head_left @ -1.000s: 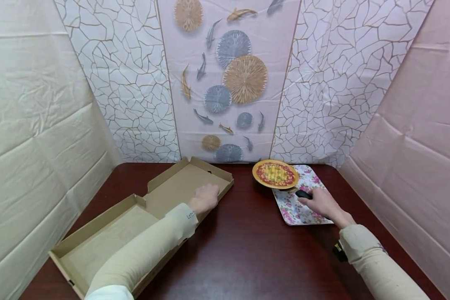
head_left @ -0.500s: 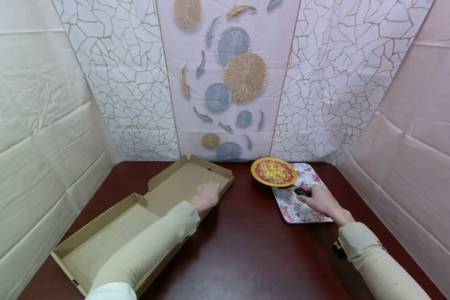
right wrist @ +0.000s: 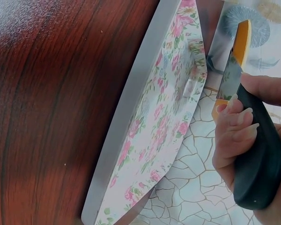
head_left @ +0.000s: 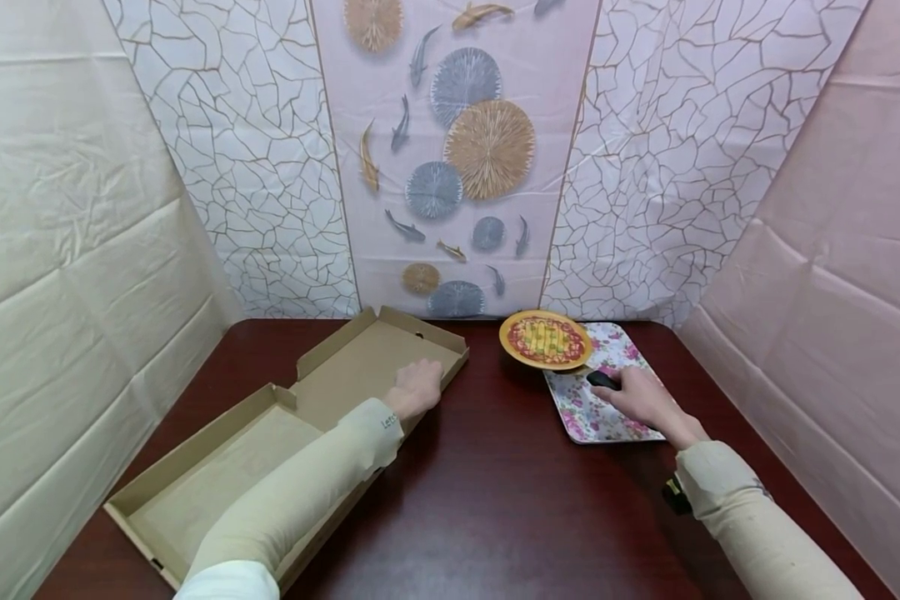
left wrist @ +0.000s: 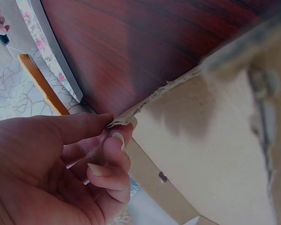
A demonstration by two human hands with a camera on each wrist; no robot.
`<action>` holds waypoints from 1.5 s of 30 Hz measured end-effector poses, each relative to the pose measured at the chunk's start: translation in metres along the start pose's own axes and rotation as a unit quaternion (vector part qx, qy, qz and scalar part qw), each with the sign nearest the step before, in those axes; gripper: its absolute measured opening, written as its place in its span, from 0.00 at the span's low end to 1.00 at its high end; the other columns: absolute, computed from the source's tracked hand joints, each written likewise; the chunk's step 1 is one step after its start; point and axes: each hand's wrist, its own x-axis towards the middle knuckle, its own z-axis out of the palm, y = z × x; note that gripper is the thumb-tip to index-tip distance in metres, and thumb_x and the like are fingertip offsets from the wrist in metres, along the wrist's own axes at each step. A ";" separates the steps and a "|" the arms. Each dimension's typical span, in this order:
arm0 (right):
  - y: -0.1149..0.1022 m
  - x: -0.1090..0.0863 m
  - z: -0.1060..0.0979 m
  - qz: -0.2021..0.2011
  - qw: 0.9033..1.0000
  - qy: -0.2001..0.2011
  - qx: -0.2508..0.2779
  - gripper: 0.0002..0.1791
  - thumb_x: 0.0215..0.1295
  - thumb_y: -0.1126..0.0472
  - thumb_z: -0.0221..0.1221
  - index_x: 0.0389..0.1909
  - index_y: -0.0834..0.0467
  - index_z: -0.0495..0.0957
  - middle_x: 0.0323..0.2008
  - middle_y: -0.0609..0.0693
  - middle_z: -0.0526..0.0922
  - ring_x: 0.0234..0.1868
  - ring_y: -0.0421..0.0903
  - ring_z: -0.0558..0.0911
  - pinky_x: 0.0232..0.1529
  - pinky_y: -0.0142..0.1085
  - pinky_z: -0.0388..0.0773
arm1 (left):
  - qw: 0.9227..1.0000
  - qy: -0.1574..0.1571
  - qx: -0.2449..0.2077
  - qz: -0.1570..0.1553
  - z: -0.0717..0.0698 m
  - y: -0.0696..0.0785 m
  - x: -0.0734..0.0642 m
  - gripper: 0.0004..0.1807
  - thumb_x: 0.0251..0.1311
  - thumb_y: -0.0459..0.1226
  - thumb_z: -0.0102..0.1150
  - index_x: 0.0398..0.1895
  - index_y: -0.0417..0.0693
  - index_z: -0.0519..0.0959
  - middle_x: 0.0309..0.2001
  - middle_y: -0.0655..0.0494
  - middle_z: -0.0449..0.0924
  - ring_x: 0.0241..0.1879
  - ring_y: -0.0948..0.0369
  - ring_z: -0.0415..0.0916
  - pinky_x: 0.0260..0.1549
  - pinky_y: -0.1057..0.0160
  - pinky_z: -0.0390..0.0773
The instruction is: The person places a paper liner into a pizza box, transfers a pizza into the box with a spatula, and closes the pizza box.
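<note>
On the desk (head_left: 487,508), nearest, lies an opened cardboard box (head_left: 337,383); the left hand (head_left: 418,388) pinches its right edge between thumb and finger. To the right, the right hand (head_left: 641,398) grips a black-handled server (right wrist: 260,154) above a flowered board (head_left: 603,414). Beyond, the pizza (head_left: 546,340), apparently raised on the server, sits slightly farther left than a second ago; the narrowing gap to the box suggests carrying. Patterned cloth (head_left: 270,125) hangs behind.
</note>
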 end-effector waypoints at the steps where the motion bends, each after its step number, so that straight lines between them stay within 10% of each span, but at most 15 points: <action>1: 0.000 0.000 0.000 0.000 1.000 0.002 0.000 0.19 0.64 0.49 0.59 0.18 0.56 0.72 0.13 0.45 0.68 0.14 0.41 0.67 0.19 0.34 0.64 | 1.000 0.000 0.000 -0.001 0.000 0.000 0.000 0.13 0.59 0.26 0.47 0.18 0.48 0.67 0.28 0.50 0.79 0.31 0.54 0.79 0.32 0.52 0.79; 45: -0.010 -0.001 -0.005 -0.011 1.000 0.008 0.002 0.22 0.65 0.49 0.59 0.14 0.55 0.69 0.12 0.44 0.66 0.14 0.41 0.64 0.20 0.33 0.62 | 1.000 -0.018 0.005 -0.021 0.002 0.004 0.004 0.09 0.58 0.28 0.51 0.22 0.48 0.71 0.32 0.50 0.80 0.35 0.53 0.80 0.32 0.51 0.80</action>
